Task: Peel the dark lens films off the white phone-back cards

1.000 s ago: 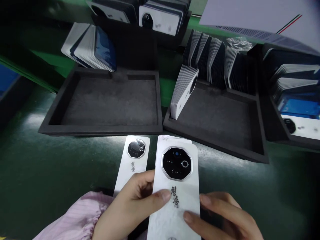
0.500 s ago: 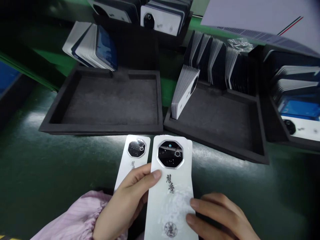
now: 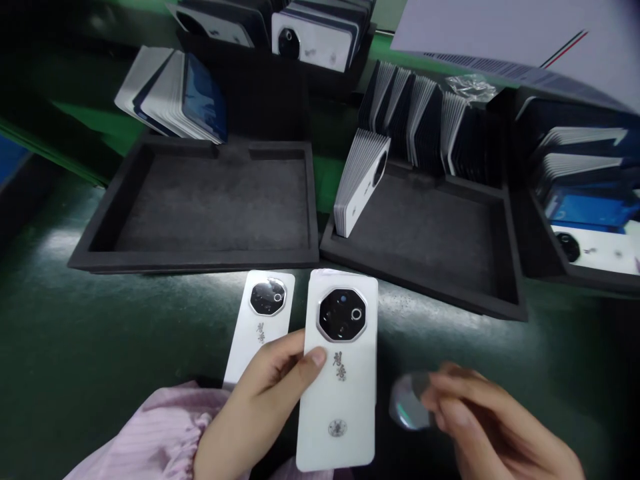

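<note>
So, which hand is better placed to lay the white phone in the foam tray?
Left hand: it already grips the white phone, while the right hand seems busy with a clear film.

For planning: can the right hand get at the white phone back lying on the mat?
Probably not directly: the held phone back and left hand stand between the right hand, which seems to pinch clear film, and the other white phone back.

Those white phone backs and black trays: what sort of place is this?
Probably a phone factory's assembly or inspection bench. The left hand holds a white phone back cover, more covers stand in rows beside black foam trays, and the person wears a pink striped sleeve, perhaps a work smock.
</note>
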The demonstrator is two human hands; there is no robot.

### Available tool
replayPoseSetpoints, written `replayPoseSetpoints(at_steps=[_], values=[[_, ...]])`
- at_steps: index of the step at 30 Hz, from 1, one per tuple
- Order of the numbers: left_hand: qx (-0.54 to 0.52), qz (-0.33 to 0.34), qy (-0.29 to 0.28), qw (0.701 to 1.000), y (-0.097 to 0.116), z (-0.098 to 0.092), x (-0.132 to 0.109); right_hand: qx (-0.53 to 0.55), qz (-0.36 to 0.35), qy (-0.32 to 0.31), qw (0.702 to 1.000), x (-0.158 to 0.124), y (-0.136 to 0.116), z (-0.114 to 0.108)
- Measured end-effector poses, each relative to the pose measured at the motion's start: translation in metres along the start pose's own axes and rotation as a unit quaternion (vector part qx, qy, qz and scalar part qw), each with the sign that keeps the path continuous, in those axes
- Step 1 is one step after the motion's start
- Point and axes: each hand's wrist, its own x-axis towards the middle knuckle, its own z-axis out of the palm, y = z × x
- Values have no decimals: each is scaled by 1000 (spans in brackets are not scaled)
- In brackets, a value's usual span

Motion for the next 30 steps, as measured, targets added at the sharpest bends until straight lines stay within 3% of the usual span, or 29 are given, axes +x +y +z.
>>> replayPoseSetpoints(at_steps=[2,4,12,17,22,30], values=[[46,0,-20,999,-3,1,2,-10,112,-12,994,-3,-3,3],[64,-4,-39,997,-5,2,4,7,147,-19,989,-4,-5,5],[105,4,-75,992,-10,6,9,41,181,1,983,-3,-7,8],[122,2,-90,988,-14,5,9,63,157,-38,985,-1,-10,9],[120,12,-98,988,-14,7,9,168,174,-91,966,-4,-9,10],[114,44,-140,983,-11,11,5,23,214,-84,973,-7,-2,17]])
